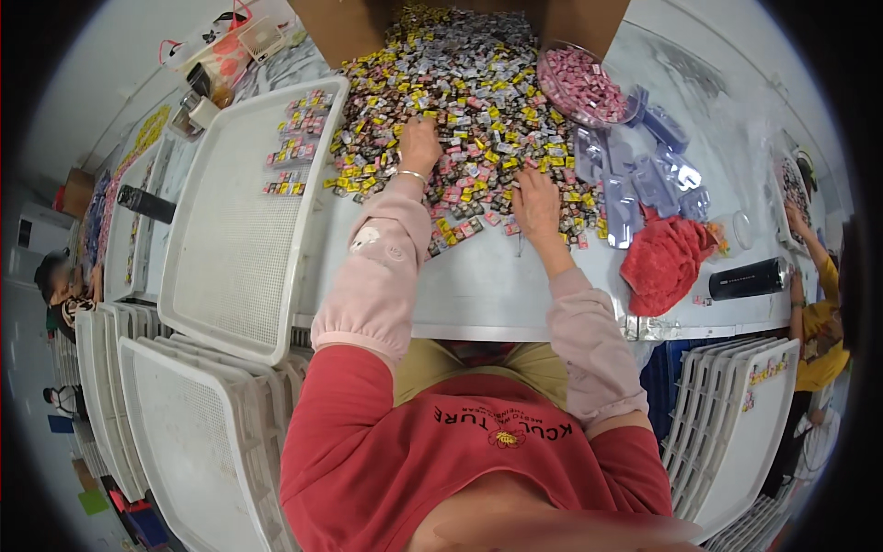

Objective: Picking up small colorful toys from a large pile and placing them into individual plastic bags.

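A big heap of small wrapped candies (469,101), yellow, pink, black and silver, covers the far half of the white table (487,285). My left hand (419,144), with a bangle at the wrist, reaches into the heap's left side, fingers among the candies. At the heap's near edge my right hand (536,204) lies palm down, touching the pieces. Whether either hand holds a candy is hidden. A white perforated tray (230,248) to my left carries a few rows of sorted candies (296,138) at its far end.
A round bowl of pink candies (581,87) stands at the back right, with clear plastic packs (644,175), a red cloth (664,262) and a black bottle (747,278) nearby. Stacks of white trays (175,414) flank me. Another person (819,313) works at the right.
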Available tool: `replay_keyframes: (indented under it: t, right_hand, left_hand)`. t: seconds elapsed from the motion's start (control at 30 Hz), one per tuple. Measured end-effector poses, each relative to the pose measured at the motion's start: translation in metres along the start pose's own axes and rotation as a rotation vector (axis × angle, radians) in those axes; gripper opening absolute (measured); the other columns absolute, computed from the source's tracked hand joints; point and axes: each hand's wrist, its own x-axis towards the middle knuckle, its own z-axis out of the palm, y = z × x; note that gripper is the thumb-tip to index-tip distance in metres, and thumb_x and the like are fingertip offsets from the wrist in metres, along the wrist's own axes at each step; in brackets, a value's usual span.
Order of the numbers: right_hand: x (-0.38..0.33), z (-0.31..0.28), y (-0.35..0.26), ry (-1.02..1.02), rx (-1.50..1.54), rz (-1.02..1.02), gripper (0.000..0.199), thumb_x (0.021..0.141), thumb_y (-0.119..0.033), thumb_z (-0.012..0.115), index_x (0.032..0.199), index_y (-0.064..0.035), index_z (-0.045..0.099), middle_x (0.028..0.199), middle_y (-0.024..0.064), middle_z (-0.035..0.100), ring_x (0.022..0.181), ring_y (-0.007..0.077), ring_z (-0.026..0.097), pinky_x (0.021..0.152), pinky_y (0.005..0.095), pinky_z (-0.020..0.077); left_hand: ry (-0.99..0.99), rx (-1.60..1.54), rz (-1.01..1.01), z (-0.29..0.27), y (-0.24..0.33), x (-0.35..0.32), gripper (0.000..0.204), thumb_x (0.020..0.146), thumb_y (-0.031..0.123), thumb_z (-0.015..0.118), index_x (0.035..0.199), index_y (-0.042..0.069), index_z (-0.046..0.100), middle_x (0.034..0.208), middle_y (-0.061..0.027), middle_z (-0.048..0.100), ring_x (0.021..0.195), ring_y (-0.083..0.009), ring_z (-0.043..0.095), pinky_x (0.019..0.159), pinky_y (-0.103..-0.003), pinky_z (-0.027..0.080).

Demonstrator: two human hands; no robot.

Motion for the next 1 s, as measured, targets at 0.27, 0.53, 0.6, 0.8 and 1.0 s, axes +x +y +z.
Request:
replay_keyframes:
  t: [0.27, 0.53, 0.6, 0.8, 1.0]
  right_hand:
    - [0.0, -0.001, 0.005, 0.03, 0.106, 0.016, 0.03, 0.077, -0.009, 0.061, 0.107, -0.0065, 0.059, 0.108, 0.0104, 0.058, 0.1, 0.0291, 0.054, 0.084, 0.0385, 0.0411]
    - [0.022, -0.013, -0.061, 0.005, 1.096, 0.237, 0.033, 0.088, -0.013, 0.062, 0.117, 0.002, 0.056, 0.101, 0.0075, 0.063, 0.092, 0.0168, 0.062, 0.081, 0.0285, 0.0503]
    - [0.036, -0.035, -0.104, -0.123, 1.449, 0.46, 0.027, 0.088, -0.006, 0.06, 0.114, 0.0004, 0.059, 0.095, 0.0068, 0.064, 0.081, 0.0133, 0.064, 0.067, 0.0229, 0.0532]
    - [0.029, -0.02, -0.101, -0.281, 1.432, 0.497, 0.025, 0.089, -0.008, 0.061, 0.113, -0.0022, 0.061, 0.09, 0.0026, 0.064, 0.076, 0.0079, 0.062, 0.063, 0.0207, 0.0513]
    - [0.015, -0.002, -0.057, -0.401, 1.257, 0.329, 0.012, 0.084, -0.005, 0.065, 0.096, -0.0029, 0.064, 0.082, -0.0006, 0.065, 0.067, 0.0036, 0.056, 0.054, 0.018, 0.0424]
  left_hand:
    - [-0.124, -1.022, -0.727, -0.065, -0.013, -0.005, 0.017, 0.083, 0.012, 0.069, 0.093, -0.001, 0.067, 0.084, -0.0072, 0.067, 0.069, -0.0146, 0.064, 0.057, -0.028, 0.052]
    - [-0.33, -1.492, -0.743, -0.125, 0.038, -0.052, 0.017, 0.089, 0.006, 0.059, 0.104, -0.002, 0.058, 0.094, -0.01, 0.064, 0.082, -0.019, 0.065, 0.072, -0.03, 0.056]
    - [-0.279, -1.432, -0.673, -0.133, 0.054, -0.072, 0.018, 0.088, 0.008, 0.062, 0.103, -0.003, 0.061, 0.095, -0.0106, 0.066, 0.084, -0.0179, 0.066, 0.071, -0.027, 0.055]
    - [-0.287, -1.148, -0.463, -0.137, 0.059, -0.103, 0.019, 0.086, 0.009, 0.065, 0.102, -0.002, 0.065, 0.092, -0.0077, 0.069, 0.081, -0.0145, 0.066, 0.071, -0.024, 0.053]
    - [-0.179, -0.252, 0.015, -0.116, 0.062, -0.175, 0.072, 0.062, 0.029, 0.084, 0.121, 0.001, 0.053, 0.113, -0.0152, 0.061, 0.104, -0.0312, 0.055, 0.093, -0.04, 0.042]
